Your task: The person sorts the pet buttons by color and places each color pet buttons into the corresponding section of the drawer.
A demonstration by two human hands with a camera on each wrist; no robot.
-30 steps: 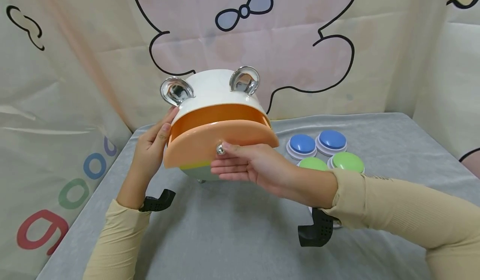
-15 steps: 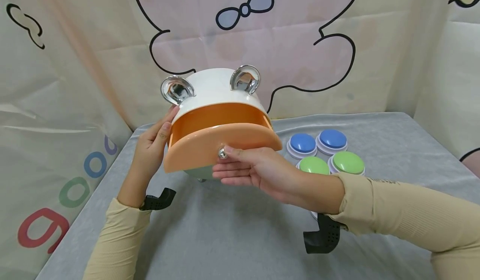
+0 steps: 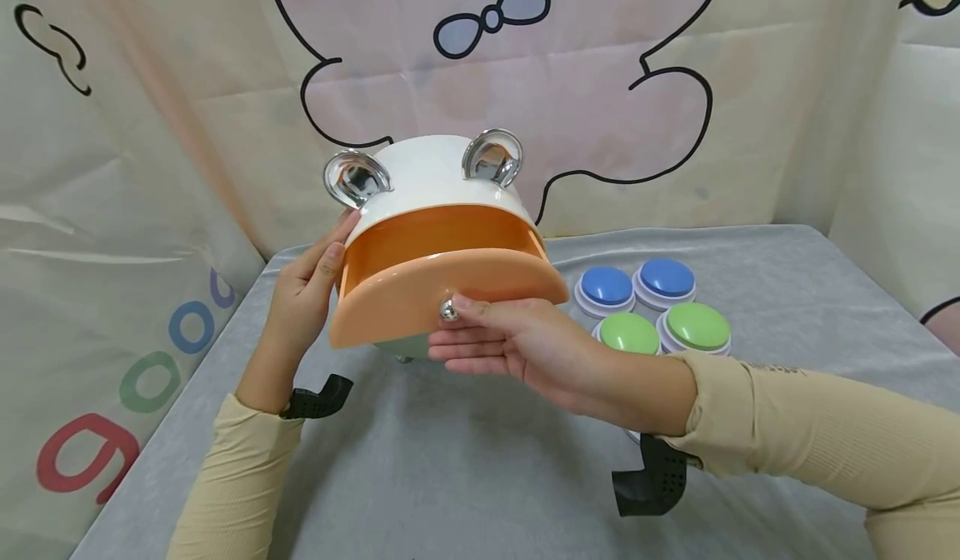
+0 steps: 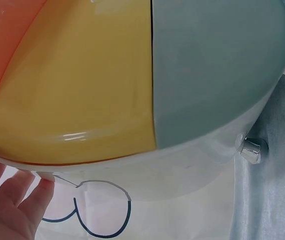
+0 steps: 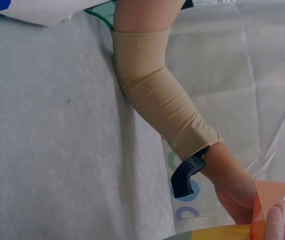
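Note:
A rounded white drawer box (image 3: pixel 431 164) with two silver ears stands on the table. Its top drawer is pulled out, with a peach front (image 3: pixel 382 302) and an orange inside (image 3: pixel 435 235). My right hand (image 3: pixel 517 339) pinches the drawer's silver knob (image 3: pixel 448 311) between thumb and index finger, the other fingers stretched out below. Against the box's left side rests my left hand (image 3: pixel 300 302), its fingers reaching toward the back. The left wrist view shows the shut yellow drawer (image 4: pixel 77 95) and the green drawer (image 4: pixel 217 70), with left fingertips at the white side.
Blue buttons (image 3: pixel 607 286) and green buttons (image 3: pixel 697 326) with white bases stand right of the box, partly behind the right forearm. A grey cloth (image 3: pixel 480 477) covers the table. Printed curtains (image 3: pixel 750 152) hang behind and at the sides.
My right hand has drawn the peach-fronted drawer further out toward me and slightly to the right, showing more of its orange inside. The left hand has stayed at the box's side.

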